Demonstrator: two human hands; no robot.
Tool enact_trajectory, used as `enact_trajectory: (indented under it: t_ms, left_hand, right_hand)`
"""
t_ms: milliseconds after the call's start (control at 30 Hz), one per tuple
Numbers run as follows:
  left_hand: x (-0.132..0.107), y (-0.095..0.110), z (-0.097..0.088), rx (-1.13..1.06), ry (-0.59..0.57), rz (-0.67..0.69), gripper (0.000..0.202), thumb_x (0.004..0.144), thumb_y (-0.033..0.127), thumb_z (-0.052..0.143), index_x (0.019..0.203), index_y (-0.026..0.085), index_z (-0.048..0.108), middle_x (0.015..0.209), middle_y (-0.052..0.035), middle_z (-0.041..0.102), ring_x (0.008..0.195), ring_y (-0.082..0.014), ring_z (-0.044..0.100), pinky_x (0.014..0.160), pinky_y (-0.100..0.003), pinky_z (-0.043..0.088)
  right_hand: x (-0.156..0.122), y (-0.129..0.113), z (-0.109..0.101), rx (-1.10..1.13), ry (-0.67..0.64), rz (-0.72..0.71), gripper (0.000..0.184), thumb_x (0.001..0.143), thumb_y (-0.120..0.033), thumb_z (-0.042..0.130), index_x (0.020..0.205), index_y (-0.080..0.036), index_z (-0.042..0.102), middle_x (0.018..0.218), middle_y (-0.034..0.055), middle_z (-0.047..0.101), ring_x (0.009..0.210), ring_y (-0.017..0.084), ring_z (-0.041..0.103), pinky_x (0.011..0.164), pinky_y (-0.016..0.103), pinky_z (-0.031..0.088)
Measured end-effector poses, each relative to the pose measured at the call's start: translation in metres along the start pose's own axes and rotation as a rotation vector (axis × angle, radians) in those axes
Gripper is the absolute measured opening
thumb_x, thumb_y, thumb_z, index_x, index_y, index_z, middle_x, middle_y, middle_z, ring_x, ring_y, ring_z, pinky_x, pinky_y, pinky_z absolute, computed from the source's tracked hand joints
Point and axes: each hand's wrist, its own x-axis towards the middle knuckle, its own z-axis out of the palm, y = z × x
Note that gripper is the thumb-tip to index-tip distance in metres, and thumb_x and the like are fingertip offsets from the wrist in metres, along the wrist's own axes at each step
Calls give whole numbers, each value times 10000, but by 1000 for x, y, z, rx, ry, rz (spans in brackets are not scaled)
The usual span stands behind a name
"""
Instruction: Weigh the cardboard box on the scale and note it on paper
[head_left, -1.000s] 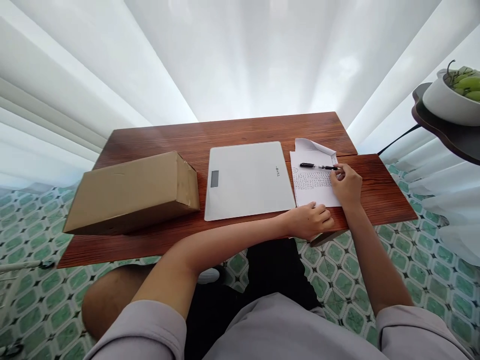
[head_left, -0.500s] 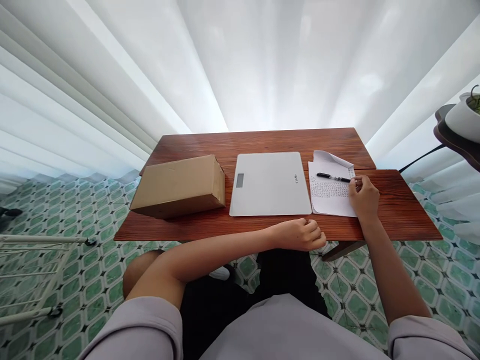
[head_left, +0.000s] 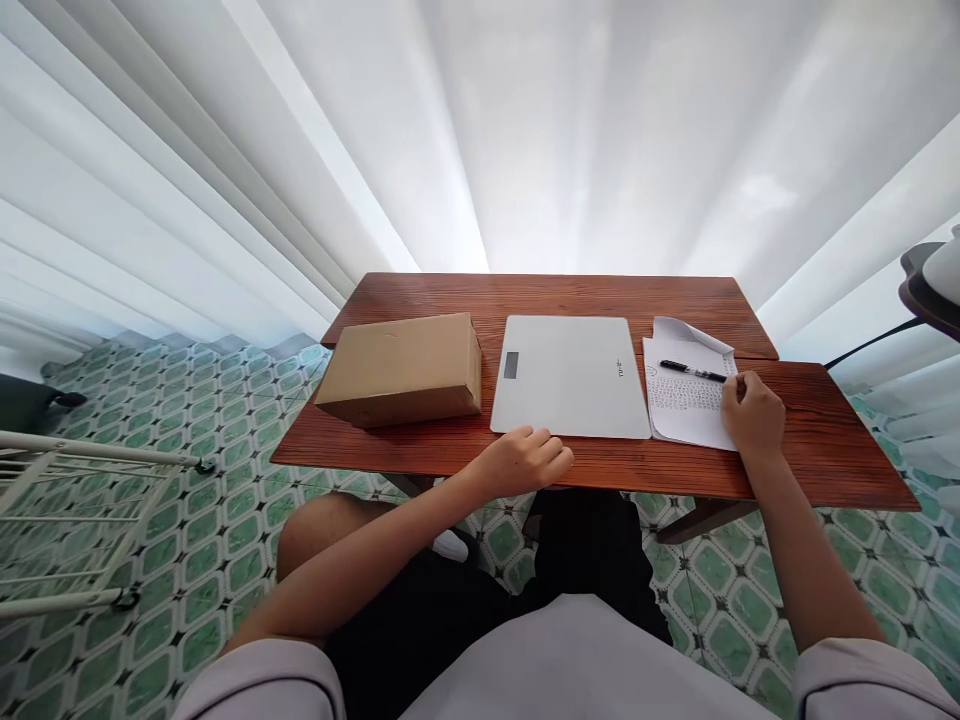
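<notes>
My left hand (head_left: 525,461) rests at the front edge of the table with its fingers curled in and nothing showing in them. Just beyond it lies a flat white digital scale (head_left: 571,375) with a small dark display. My right hand (head_left: 752,410) is loosely closed at the right edge of a notebook (head_left: 686,425) with handwriting and a curled-up top page. A black pen (head_left: 691,371) lies across the page, one end reaching my right fingers; whether they touch it is hard to see. Left of the scale sits a closed cardboard box (head_left: 405,365).
The brown wooden table (head_left: 450,455) stands before white curtains (head_left: 540,140). A white wire rack (head_left: 82,520) on casters is at the left on the tiled floor (head_left: 232,430). A dark stand holding a white pot (head_left: 943,268) reaches in from the right.
My left hand has moved left along the table's front edge, away from the notebook. The view has shifted slightly, while my right hand stays by the pen and notebook.
</notes>
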Motion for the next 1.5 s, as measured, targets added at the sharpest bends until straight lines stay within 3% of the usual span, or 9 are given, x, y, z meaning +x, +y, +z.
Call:
enact_trajectory:
  t_ms: [167,333,600,800,967,1100,1233,1367,1500]
  left_hand:
    - [-17,4,5,-54,18,-115,305,975,302,525,709,199,418,610,21,449,569,-136,425,531,-304,263]
    - [-30,7,15,-60,16,-195,281,973,273,501,712,200,426,598,15,459,552,-138,438,521,-310,245]
    - [-44,9,22,-84,-66,-261,223,946,194,474,727,196,433,620,-8,486,556,-152,468,507,-310,240]
    - [-47,-2,7,-67,-87,-295,174,898,103,469,748,187,442,622,-13,477,558,-146,447,517,-304,236]
    - [-52,-29,-16,39,28,-351,183,892,111,469,733,195,438,602,4,449,567,-144,430,523,-303,243]
    - [-57,-54,-37,155,265,-447,183,880,157,541,722,199,457,634,10,478,623,-141,447,544,-296,300]
    - [-68,-75,-56,182,396,-594,51,871,157,551,829,185,553,771,-16,617,760,-159,532,662,-291,404]
    - [-84,-95,-69,134,381,-847,217,904,213,503,1078,168,625,1031,-86,696,1006,-235,581,910,-388,459]
    - [-99,-111,-76,106,329,-1092,381,916,257,454,1254,169,606,1210,-106,668,1171,-275,558,1076,-460,406]
  right_hand:
    - [0,0,0,-84,-13,-42,370,926,-438,359,880,-163,602,821,155,648,710,233,511,651,336,286]
    - [0,-1,0,-136,-5,-89,342,921,-437,361,838,-177,568,801,151,631,710,240,508,640,342,273]
    - [1,-2,-8,-190,33,-197,268,905,-445,385,727,-244,386,674,100,517,606,223,415,588,368,241]
    - [4,-11,-14,-290,-49,-269,296,886,-469,361,695,-244,342,712,112,528,591,218,388,574,363,212]
    - [9,-24,-18,-341,-44,-242,282,840,-469,376,689,-231,398,702,99,540,594,208,379,579,344,224]
    - [4,-63,-26,-243,102,-360,282,891,-444,393,752,-210,465,738,107,586,710,245,517,585,342,255]
    - [-12,-132,-29,61,105,-376,269,921,-410,461,941,-163,565,898,122,655,725,219,560,703,385,452]
    - [-33,-208,-25,437,0,-316,387,941,-425,487,1198,-145,560,1125,162,642,1002,251,630,776,382,556]
    - [-53,-269,-17,655,-115,-340,471,982,-446,444,1367,-179,499,1307,172,598,1197,272,597,928,471,558]
